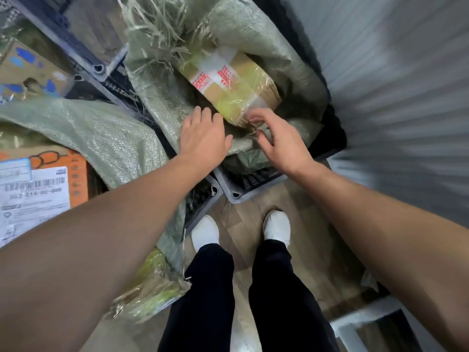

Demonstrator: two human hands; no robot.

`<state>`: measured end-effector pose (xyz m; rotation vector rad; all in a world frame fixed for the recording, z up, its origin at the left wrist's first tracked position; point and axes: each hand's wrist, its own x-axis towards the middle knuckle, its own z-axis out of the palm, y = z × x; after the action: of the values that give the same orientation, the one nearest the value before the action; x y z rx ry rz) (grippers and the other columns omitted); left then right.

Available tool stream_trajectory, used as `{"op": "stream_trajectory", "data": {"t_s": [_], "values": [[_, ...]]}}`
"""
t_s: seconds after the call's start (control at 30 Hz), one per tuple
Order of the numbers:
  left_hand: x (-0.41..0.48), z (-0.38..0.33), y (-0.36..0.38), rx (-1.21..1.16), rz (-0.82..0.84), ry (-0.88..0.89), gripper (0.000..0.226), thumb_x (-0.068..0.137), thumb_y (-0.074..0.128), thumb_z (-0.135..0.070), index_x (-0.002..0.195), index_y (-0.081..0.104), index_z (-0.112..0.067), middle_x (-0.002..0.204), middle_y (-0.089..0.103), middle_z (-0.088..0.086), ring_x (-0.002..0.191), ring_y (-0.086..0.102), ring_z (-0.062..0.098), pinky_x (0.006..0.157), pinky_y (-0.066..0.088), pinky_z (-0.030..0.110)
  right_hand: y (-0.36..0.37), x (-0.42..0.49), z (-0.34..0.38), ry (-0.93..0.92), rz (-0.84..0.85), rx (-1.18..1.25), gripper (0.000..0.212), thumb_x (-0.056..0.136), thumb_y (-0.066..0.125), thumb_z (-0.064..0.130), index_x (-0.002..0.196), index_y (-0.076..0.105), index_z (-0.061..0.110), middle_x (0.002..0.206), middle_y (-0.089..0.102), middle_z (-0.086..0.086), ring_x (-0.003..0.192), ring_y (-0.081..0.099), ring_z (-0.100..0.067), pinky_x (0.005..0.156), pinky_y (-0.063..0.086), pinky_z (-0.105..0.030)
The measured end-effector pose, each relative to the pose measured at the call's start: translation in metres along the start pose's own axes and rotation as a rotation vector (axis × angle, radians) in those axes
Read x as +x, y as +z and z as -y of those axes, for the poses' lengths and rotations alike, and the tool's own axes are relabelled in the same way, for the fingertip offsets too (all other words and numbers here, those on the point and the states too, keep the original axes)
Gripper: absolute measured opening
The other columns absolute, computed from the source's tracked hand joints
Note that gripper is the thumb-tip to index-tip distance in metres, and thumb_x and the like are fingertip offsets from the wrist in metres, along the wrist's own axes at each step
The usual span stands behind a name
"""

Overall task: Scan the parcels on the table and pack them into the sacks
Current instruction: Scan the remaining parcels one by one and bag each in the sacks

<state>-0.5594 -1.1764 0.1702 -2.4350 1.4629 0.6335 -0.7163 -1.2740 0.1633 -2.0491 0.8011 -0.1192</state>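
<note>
A brown cardboard parcel (232,83) with clear tape and red print lies inside the mouth of a green woven sack (253,29), which sits in a dark crate (250,182). My left hand (203,134) lies flat with straight fingers on the sack's near rim, just left of the parcel's near end. My right hand (275,138) hovers with loosely bent fingers at the parcel's near corner and the sack's edge. It is blurred, and I cannot tell whether it holds the cloth.
A second green sack (101,133) at the left holds an orange box with a white shipping label (35,194). Another crate (83,47) stands at the upper left beside a printed box (30,69). My feet stand on wooden floor (299,207). A grey wall (406,97) runs along the right.
</note>
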Motion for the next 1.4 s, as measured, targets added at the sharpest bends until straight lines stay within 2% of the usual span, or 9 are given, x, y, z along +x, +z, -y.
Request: {"op": "stream_trajectory", "data": {"t_s": [0.07,0.17,0.33,0.53,0.77,0.87,1.03,1.13,1.4], "values": [[0.005,-0.002,0.008,0.007,0.077,-0.037,0.056,0.096,0.048,-0.051,0.130,0.043,-0.006,0.129,0.051,0.018,0.124,0.046,0.035,0.099,0.035,0.045,0.005,0.007,-0.013,0.040,0.032,-0.151,0.023,0.092,0.054,0.011,0.113,0.058,0.020,0.113,0.063,0.002,0.101,0.061,-0.019,0.090,0.049,-0.046],[0.005,-0.004,0.017,-0.006,0.146,-0.091,0.060,0.095,0.049,-0.053,0.133,0.042,-0.006,0.118,0.059,0.017,0.113,0.053,0.033,0.093,0.037,0.044,0.008,0.014,-0.027,0.218,0.174,-0.409,0.025,0.094,0.061,0.028,0.117,0.057,0.020,0.125,0.057,-0.002,0.111,0.058,-0.030,0.092,0.043,-0.048],[-0.012,-0.008,0.012,-0.041,0.145,0.006,0.020,0.097,0.059,-0.027,0.083,0.057,-0.013,0.072,0.053,0.001,0.080,0.052,0.025,0.095,0.031,0.044,0.005,0.004,-0.031,0.288,0.304,-0.442,0.058,0.089,0.072,0.038,0.137,0.045,0.021,0.134,0.053,-0.009,0.119,0.056,-0.033,0.093,0.048,-0.045],[-0.026,-0.014,-0.003,-0.052,0.072,0.071,0.014,0.093,0.058,-0.015,0.097,0.071,-0.019,0.087,0.064,0.000,0.093,0.051,0.024,0.080,0.022,0.039,0.005,-0.007,-0.016,0.193,0.278,-0.329,0.055,0.092,0.068,0.035,0.141,0.048,0.025,0.133,0.062,-0.005,0.122,0.057,-0.028,0.097,0.049,-0.043],[-0.031,-0.008,0.014,-0.138,0.050,0.118,0.022,0.096,0.054,-0.019,0.112,0.069,-0.026,0.096,0.063,-0.004,0.099,0.053,0.022,0.090,0.028,0.039,0.047,0.011,-0.024,0.014,0.341,-0.326,0.069,0.094,0.054,0.008,0.156,0.029,0.026,0.152,0.044,-0.010,0.129,0.047,-0.034,0.105,0.042,-0.047],[-0.035,-0.007,0.021,-0.186,0.064,0.191,0.023,0.097,0.053,-0.021,0.112,0.069,-0.027,0.107,0.067,-0.004,0.107,0.054,0.022,0.096,0.029,0.041,0.059,0.015,-0.035,0.064,0.372,-0.519,0.044,0.099,0.053,0.021,0.142,0.051,0.026,0.162,0.029,-0.003,0.131,0.038,-0.032,0.105,0.042,-0.047],[-0.046,-0.012,0.004,-0.236,0.094,0.227,0.021,0.094,0.054,-0.019,0.108,0.068,-0.023,0.109,0.068,-0.004,0.105,0.058,0.020,0.097,0.030,0.039,0.031,-0.012,-0.031,-0.043,0.216,-0.540,0.016,0.092,0.061,0.024,0.095,0.065,0.009,0.114,0.067,-0.010,0.113,0.054,-0.035,0.084,0.046,-0.044],[-0.060,-0.019,-0.016,-0.261,0.116,0.243,0.021,0.091,0.052,-0.019,0.106,0.066,-0.023,0.105,0.068,-0.004,0.100,0.059,0.021,0.092,0.029,0.038,-0.005,-0.046,-0.012,-0.115,0.196,-0.575,0.018,0.085,0.070,0.023,0.077,0.063,0.009,0.078,0.067,-0.015,0.083,0.062,-0.038,0.072,0.047,-0.042],[-0.096,-0.057,-0.063,-0.240,0.279,0.422,0.031,0.091,0.050,-0.023,0.119,0.062,-0.030,0.119,0.059,-0.005,0.114,0.052,0.020,0.097,0.028,0.042,-0.064,-0.125,0.042,0.012,0.357,-0.684,0.056,0.088,0.026,0.066,0.071,0.054,0.021,0.066,0.064,-0.009,0.068,0.064,-0.033,0.058,0.035,-0.032]]}}
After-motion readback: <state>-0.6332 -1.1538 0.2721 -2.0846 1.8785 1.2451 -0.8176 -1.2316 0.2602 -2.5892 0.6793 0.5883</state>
